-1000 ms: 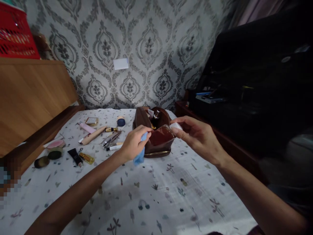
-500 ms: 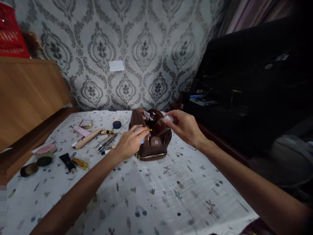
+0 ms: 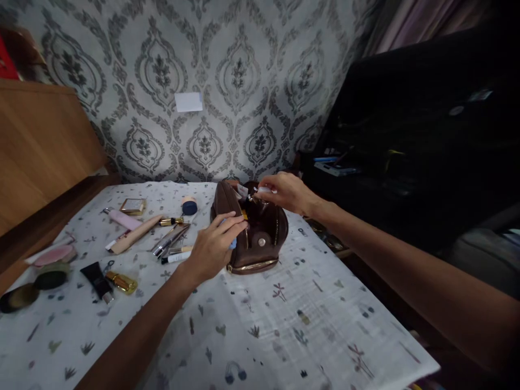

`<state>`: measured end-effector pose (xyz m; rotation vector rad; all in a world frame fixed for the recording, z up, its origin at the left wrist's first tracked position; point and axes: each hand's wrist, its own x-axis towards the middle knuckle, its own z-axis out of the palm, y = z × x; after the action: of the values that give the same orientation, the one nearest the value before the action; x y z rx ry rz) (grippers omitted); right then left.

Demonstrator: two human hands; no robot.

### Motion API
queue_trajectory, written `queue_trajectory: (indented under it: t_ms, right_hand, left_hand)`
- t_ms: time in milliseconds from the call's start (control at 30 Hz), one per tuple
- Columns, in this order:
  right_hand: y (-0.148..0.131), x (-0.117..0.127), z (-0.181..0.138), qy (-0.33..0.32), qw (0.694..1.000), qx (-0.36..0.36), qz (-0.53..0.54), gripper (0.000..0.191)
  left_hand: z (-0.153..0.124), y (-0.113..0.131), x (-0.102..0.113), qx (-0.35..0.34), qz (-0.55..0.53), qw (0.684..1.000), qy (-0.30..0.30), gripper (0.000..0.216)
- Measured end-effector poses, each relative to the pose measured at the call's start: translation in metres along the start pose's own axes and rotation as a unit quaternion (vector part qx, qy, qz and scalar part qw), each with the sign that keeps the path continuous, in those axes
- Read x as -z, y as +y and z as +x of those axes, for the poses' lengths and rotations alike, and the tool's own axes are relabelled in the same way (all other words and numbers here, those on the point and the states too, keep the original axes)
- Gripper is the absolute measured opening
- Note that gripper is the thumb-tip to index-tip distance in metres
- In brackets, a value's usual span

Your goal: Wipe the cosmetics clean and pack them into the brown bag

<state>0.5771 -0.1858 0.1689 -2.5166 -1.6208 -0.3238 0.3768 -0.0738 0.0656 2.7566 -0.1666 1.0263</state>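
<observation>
Both at the brown pouch (image 3: 260, 244) mid-frame: my left hand (image 3: 213, 246) grips blue cloth (image 3: 232, 244), right hand (image 3: 286, 192) pinches a white item (image 3: 264, 190).

a brown pouch (image 3: 255, 238) stands open on a patterned cloth (image 3: 284, 325) over a bed. the left hand (image 3: 213, 246) rests against the pouch's near left side with a bit of blue cloth (image 3: 232, 244) tucked under its fingers. the right hand (image 3: 286, 192) hovers over the open top, pinching a small white item (image 3: 264, 190) at its fingertips. to the left lie a pink tube (image 3: 124, 219), a gold compact (image 3: 132, 205), a black tube (image 3: 97, 280), a gold lipstick (image 3: 121, 282) and a blue-lidded jar (image 3: 189, 205).
</observation>
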Motion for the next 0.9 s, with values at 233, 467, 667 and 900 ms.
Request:
queue_trajectory:
  t_ms: [233, 467, 667, 900]
  right_hand:
    - [-0.002, -0.017, -0.001, -0.055, 0.992, 0.049, -0.103, 0.025]
    - [-0.005, -0.03, -0.003, -0.084, 0.98, 0.09, -0.154, 0.025]
    - [-0.009, -0.036, 0.005, -0.109, 0.977, 0.081, -0.162, 0.027]
    - [-0.006, -0.045, 0.01, -0.109, 0.982, 0.056, -0.146, 0.027]
  left_hand:
    - [0.0, -0.001, -0.001, -0.007, -0.002, 1.0, 0.008, 0.063]
    - [0.0, -0.001, -0.002, 0.002, -0.021, 1.0, 0.003, 0.066]
    - [-0.001, -0.003, -0.001, -0.003, -0.012, 1.0, -0.002, 0.065]
    - [0.001, -0.003, 0.005, -0.022, 0.011, 1.0, -0.015, 0.064]
